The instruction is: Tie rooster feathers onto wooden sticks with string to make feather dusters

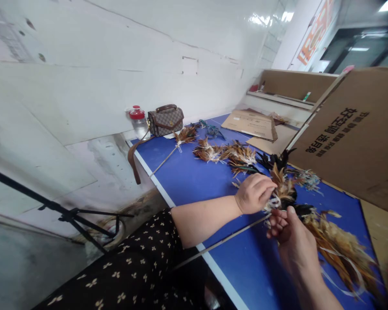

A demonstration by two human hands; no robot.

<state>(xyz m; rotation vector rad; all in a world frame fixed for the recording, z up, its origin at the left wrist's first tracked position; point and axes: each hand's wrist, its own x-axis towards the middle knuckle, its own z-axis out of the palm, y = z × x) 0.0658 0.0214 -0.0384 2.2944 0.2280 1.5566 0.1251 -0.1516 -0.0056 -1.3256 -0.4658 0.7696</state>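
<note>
A feather duster's thin stick (228, 237) slants across the table's near edge, its tip between my hands. Brown and black feathers (285, 189) stand out just beyond that tip. My left hand (255, 193) is closed, fingers pinched at a looped white ribbon (273, 203) by the feathers. Close below it, my right hand (292, 234) is palm up with curled fingers and the thumb raised, pinching at the ribbon near the stick's end. Exactly how the ribbon runs between the fingers is hard to make out. Long tan and brown feathers (338, 243) lie beside my right hand.
On the blue table (181, 181) lie a feather duster (185, 135) and several feather bunches (234, 154). A handbag (166, 120) and a red-lidded bottle (139, 122) stand by the wall. Cardboard (352, 129) rises at the right; a black tripod (67, 213) stands left.
</note>
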